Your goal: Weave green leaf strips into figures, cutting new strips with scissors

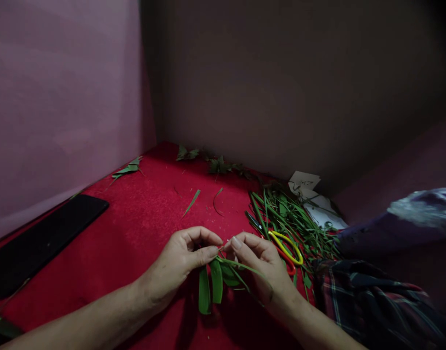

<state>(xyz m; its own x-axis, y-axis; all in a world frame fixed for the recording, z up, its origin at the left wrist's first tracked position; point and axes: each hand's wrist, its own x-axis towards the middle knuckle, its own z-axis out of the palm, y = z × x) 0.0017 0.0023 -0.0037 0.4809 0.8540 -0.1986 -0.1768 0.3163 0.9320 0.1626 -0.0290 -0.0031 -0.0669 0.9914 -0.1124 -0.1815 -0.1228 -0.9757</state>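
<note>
Holding 1 leafy bunch (216, 282), 2 hands (172, 270) (265, 257), 1 pair of scissors (273, 236)

Two hands (168, 270) (268, 265), one pair of scissors (300, 253), one black slab (48, 243), one plaid cloth (368, 296) (leaves (216, 282) too tangled).

One view, from a camera worn on the person's head, faces forward and down; it sits near, above the left forearm (102, 308) and right forearm (314, 318), which enter from the lower edge; the fingers (201, 232) fall just below mid-frame; beyond them it takes in the red surface (143, 214) up to a corner between the pale left wall (66, 87) and dim far wall (263, 82).
</note>
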